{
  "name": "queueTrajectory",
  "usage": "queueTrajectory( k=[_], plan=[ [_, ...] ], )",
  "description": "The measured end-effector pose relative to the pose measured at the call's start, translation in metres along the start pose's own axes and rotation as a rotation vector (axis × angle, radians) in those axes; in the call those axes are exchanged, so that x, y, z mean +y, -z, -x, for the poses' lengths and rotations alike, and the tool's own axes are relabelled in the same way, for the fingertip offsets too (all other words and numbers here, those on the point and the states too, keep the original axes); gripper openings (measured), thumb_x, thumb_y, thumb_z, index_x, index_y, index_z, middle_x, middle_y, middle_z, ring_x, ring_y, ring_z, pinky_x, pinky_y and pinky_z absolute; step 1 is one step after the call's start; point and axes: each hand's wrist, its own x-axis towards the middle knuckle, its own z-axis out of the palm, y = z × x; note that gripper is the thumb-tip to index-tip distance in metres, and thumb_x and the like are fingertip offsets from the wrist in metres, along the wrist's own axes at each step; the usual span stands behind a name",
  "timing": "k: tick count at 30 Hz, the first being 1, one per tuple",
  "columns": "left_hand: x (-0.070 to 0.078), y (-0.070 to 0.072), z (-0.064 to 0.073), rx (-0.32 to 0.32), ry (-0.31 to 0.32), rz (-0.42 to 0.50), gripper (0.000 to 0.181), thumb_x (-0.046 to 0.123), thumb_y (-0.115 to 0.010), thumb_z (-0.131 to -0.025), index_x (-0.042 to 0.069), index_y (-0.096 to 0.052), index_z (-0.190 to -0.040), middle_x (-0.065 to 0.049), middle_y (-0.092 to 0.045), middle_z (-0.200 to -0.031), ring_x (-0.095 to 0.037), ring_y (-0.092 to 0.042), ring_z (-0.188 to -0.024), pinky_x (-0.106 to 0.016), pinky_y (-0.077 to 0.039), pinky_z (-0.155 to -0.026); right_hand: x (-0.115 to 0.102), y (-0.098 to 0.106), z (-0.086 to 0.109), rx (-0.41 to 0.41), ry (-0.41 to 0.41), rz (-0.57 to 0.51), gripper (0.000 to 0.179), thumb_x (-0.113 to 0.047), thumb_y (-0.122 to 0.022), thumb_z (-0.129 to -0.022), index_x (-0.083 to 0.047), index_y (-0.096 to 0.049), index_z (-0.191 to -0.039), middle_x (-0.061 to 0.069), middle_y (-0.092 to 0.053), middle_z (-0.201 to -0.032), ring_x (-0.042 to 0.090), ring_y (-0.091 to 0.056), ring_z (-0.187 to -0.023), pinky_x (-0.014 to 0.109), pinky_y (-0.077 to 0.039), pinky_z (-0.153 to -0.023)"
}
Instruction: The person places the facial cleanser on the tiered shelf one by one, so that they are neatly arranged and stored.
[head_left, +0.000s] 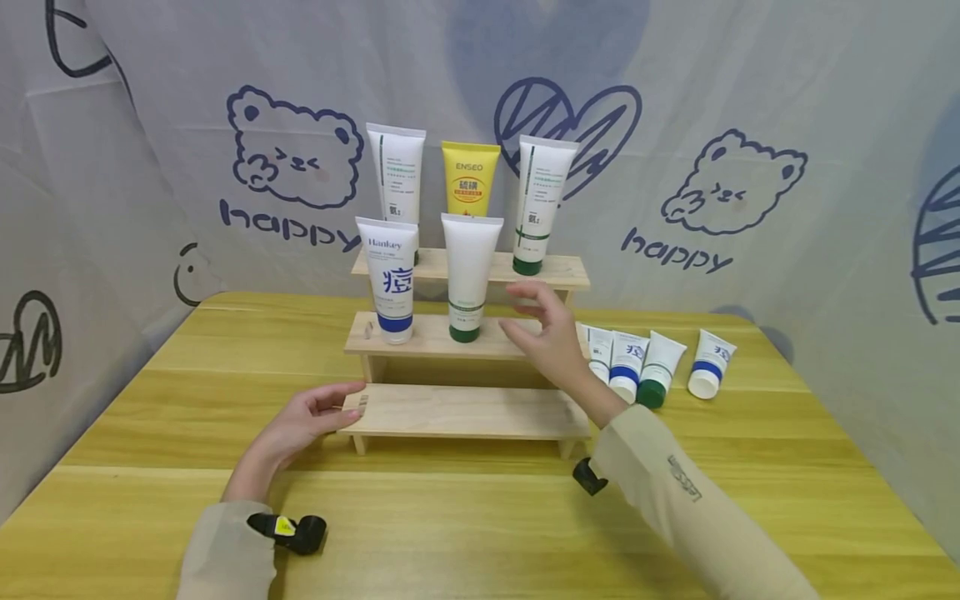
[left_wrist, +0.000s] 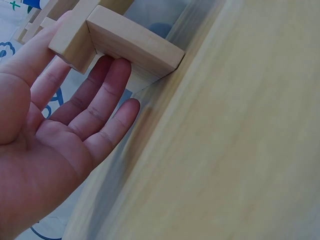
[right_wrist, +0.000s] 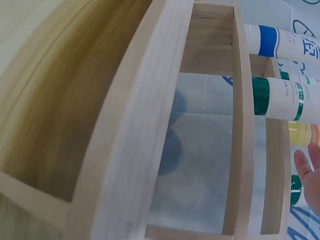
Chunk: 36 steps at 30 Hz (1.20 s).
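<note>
My left hand (head_left: 311, 419) grips the left end of the lowest step of a three-tier wooden display stand (head_left: 465, 412), thumb above and fingers beneath the board (left_wrist: 135, 42). My right hand (head_left: 551, 333) is over the right end of the middle step, fingers apart and holding nothing. Left of it stands a white tube with a green cap (head_left: 471, 279), its plain upper part facing me. Beside that is a Hankey tube with a blue band (head_left: 390, 279). The top step bears a white tube (head_left: 400, 175), a yellow ENSEO tube (head_left: 469, 179) and another white tube with a green cap (head_left: 542, 200).
Several more tubes lie on the yellow wood-grain table (head_left: 420, 533), right of the stand: one with a blue band (head_left: 627, 362), a green-capped one (head_left: 662, 367) and a separate blue-banded one (head_left: 709, 365). A printed cloth (head_left: 420, 50) hangs behind the table.
</note>
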Motion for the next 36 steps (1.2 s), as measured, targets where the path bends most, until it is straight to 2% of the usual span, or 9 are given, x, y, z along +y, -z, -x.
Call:
queueTrajectory(
  k=[5,8,15,21,23,28,32,36],
  plan=[
    [0.000,0.000,0.000,0.000,-0.005,-0.001,0.052,0.020,-0.061,-0.086,-0.002,-0.044,-0.130,-0.020,-0.044,-0.125,-0.020,-0.046,-0.098,-0.026,-0.042,-0.079,0.016,0.009,0.008,0.017,-0.046,-0.010,0.028,0.018,-0.059,-0.075,0.015,-0.050,-0.101,0.028,-0.052,-0.104,0.036,-0.049,-0.097,0.043,-0.042,-0.082],
    [-0.001,0.000,0.000,0.000,-0.007,-0.005,0.052,0.020,-0.061,-0.086,-0.002,-0.044,-0.130,-0.020,-0.043,-0.126,-0.020,-0.046,-0.099,-0.025,-0.042,-0.080,0.028,0.015,0.012,0.027,-0.056,-0.022,0.027,0.016,-0.059,-0.076,0.013,-0.051,-0.102,0.023,-0.054,-0.104,0.036,-0.050,-0.097,0.045,-0.042,-0.082],
    [-0.001,0.000,-0.001,-0.002,-0.010,0.000,0.052,0.020,-0.061,-0.086,-0.002,-0.043,-0.130,-0.020,-0.044,-0.125,-0.020,-0.045,-0.099,-0.026,-0.042,-0.080,0.034,0.029,0.023,0.063,-0.071,0.005,0.026,0.014,-0.060,-0.077,0.012,-0.052,-0.102,0.019,-0.056,-0.100,0.017,-0.054,-0.093,0.043,-0.044,-0.079],
    [0.000,0.000,0.000,-0.005,-0.007,0.001,0.052,0.020,-0.061,-0.087,-0.002,-0.043,-0.130,-0.019,-0.044,-0.125,-0.020,-0.045,-0.098,-0.026,-0.042,-0.080,0.038,0.040,0.033,0.079,-0.056,-0.002,0.023,0.017,-0.059,-0.076,0.014,-0.053,-0.098,0.018,-0.056,-0.096,0.028,-0.053,-0.091,0.037,-0.046,-0.077],
    [0.000,0.000,0.000,-0.004,-0.006,0.003,0.052,0.019,-0.060,-0.087,-0.002,-0.043,-0.130,-0.019,-0.045,-0.124,-0.020,-0.045,-0.097,-0.027,-0.042,-0.079,0.039,0.044,0.036,0.084,-0.043,-0.011,0.023,0.019,-0.058,-0.075,0.015,-0.052,-0.097,0.015,-0.056,-0.095,0.026,-0.054,-0.090,0.032,-0.046,-0.076],
    [0.000,0.000,0.000,-0.003,-0.004,-0.001,0.052,0.019,-0.060,-0.087,-0.002,-0.043,-0.130,-0.019,-0.045,-0.123,-0.021,-0.045,-0.096,-0.027,-0.042,-0.079,0.041,0.055,0.046,0.093,-0.036,-0.024,0.023,0.022,-0.057,-0.074,0.018,-0.052,-0.096,0.024,-0.054,-0.092,0.017,-0.055,-0.086,0.024,-0.046,-0.073],
    [0.000,0.000,0.000,-0.003,-0.005,-0.001,0.051,0.019,-0.061,-0.086,-0.002,-0.043,-0.130,-0.018,-0.046,-0.122,-0.021,-0.045,-0.095,-0.027,-0.042,-0.078,0.035,0.065,0.051,0.115,-0.087,0.010,0.021,0.025,-0.055,-0.073,0.020,-0.050,-0.094,0.033,-0.051,-0.091,0.017,-0.055,-0.084,0.021,-0.046,-0.071],
    [-0.001,0.001,-0.001,-0.005,-0.008,0.001,0.051,0.019,-0.061,-0.086,-0.003,-0.043,-0.130,-0.018,-0.047,-0.120,-0.020,-0.045,-0.094,-0.027,-0.042,-0.078,0.034,0.078,0.057,0.139,-0.146,0.046,0.022,0.024,-0.054,-0.074,0.021,-0.049,-0.095,0.029,-0.054,-0.091,0.012,-0.055,-0.084,0.018,-0.045,-0.071]
  ],
)
